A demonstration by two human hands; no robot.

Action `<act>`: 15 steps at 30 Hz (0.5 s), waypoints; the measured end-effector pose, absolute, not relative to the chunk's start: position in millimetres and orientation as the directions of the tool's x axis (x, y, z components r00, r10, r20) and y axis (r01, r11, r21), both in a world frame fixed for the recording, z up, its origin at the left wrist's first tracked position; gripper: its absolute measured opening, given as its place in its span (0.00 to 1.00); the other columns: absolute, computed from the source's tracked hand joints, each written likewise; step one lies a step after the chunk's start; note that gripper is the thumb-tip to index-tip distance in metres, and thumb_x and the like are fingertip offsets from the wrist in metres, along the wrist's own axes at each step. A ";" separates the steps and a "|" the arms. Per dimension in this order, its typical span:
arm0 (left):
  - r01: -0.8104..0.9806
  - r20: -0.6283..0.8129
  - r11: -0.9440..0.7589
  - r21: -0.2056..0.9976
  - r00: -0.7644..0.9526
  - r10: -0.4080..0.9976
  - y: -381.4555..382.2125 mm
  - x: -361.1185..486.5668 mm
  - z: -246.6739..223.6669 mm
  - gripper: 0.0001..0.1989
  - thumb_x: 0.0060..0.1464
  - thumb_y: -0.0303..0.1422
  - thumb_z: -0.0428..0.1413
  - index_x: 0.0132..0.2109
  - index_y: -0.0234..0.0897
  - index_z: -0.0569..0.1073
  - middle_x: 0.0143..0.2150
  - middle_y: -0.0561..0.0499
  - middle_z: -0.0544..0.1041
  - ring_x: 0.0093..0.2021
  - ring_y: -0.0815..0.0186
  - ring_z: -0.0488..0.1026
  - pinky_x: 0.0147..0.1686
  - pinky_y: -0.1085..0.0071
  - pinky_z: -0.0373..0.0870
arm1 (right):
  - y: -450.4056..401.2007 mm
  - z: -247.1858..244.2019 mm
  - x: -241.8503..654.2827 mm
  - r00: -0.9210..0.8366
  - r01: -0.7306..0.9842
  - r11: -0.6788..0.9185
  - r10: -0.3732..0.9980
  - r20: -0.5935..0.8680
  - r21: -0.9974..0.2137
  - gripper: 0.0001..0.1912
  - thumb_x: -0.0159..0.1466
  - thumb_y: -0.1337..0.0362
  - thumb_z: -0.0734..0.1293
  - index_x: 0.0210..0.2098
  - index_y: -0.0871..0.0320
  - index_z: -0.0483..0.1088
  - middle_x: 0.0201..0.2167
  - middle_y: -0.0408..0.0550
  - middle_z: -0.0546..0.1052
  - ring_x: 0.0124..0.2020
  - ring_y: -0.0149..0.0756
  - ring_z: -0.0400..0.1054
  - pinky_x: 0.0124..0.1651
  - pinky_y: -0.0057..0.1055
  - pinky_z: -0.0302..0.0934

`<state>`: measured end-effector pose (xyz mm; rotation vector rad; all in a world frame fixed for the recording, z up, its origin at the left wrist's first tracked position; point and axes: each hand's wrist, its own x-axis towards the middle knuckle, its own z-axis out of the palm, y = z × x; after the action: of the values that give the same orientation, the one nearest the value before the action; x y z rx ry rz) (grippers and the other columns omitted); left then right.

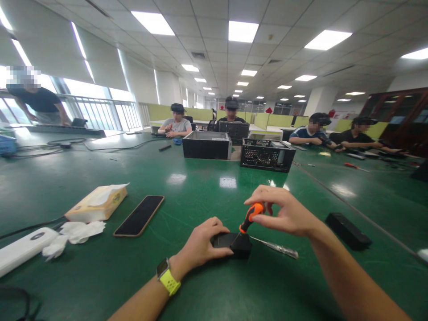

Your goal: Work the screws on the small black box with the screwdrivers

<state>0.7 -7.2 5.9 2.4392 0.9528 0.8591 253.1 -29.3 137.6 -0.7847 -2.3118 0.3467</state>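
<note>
A small black box (241,248) lies on the green table. My left hand (206,240) holds its left side, thumb along the near edge and fingers over the far one. In my right hand (277,209) is an orange and black screwdriver (250,217), gripped by its handle between thumb and fingers. It slants down to the left, with its tip at the top of the box. Just right of the box lies a second screwdriver with a clear handle (282,250). A similar black block (347,231) rests farther right.
A phone (139,216), a tissue pack (98,203), crumpled tissues (78,232) and a white device (26,247) lie on the left. Two metal cases (207,147) (267,156) stand ahead. Several people sit across the table; one person leans over at far left.
</note>
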 end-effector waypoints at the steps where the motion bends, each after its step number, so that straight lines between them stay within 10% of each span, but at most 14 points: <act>1: 0.470 0.403 -0.698 0.540 0.583 0.705 -7.0 0.5 5.7 0.21 0.47 0.42 0.68 0.47 0.37 0.78 0.41 0.48 0.72 0.41 0.59 0.71 0.41 0.66 0.68 | -30.1 137.4 253.2 -0.608 0.430 0.792 0.609 0.509 -0.434 0.12 0.60 0.66 0.69 0.44 0.58 0.75 0.35 0.47 0.75 0.31 0.30 0.67 0.32 0.26 0.60; 15: 0.476 0.401 -0.697 0.537 0.583 0.707 -6.9 1.3 5.8 0.21 0.46 0.42 0.69 0.47 0.38 0.78 0.41 0.48 0.72 0.42 0.59 0.71 0.41 0.66 0.68 | -40.9 138.5 250.2 -0.643 0.473 0.837 0.541 0.542 -0.275 0.12 0.63 0.65 0.68 0.46 0.58 0.74 0.34 0.47 0.77 0.33 0.32 0.70 0.36 0.28 0.62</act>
<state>1.3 -6.9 5.8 2.4431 0.9564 0.8568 250.2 -40.9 138.5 -0.7372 -2.3827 0.1419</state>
